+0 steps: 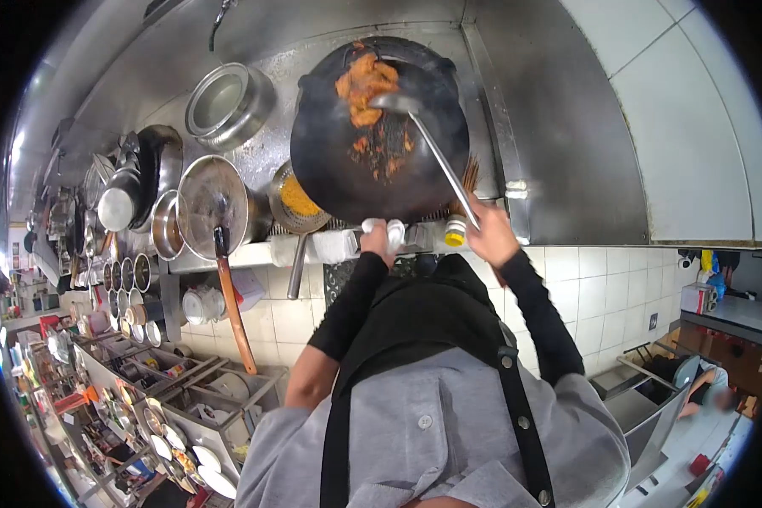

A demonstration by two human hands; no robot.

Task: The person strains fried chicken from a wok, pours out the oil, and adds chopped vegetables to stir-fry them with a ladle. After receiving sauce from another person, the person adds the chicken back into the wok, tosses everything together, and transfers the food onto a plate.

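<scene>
A large dark wok [339, 161] sits on the stove in front of me. Pieces of orange-brown food [366, 83] lie at its far side, with smaller bits scattered toward the middle. My right hand [493, 234] is wrapped round the handle of a metal ladle [395, 103], whose bowl touches the food. At the wok's near edge, my left hand [378, 240] is closed on a folded white cloth [395, 229] pressed against the rim. Part of the cloth is hidden by the fingers.
Left of the wok are a perforated strainer [284, 222] with yellow bits in it, a pan with a wooden handle [235, 313] and a metal pot [254, 100]. A yellow-capped container [455, 232] stands near my right hand. Dish racks [190, 381] are behind left; a person [709, 385] is far right.
</scene>
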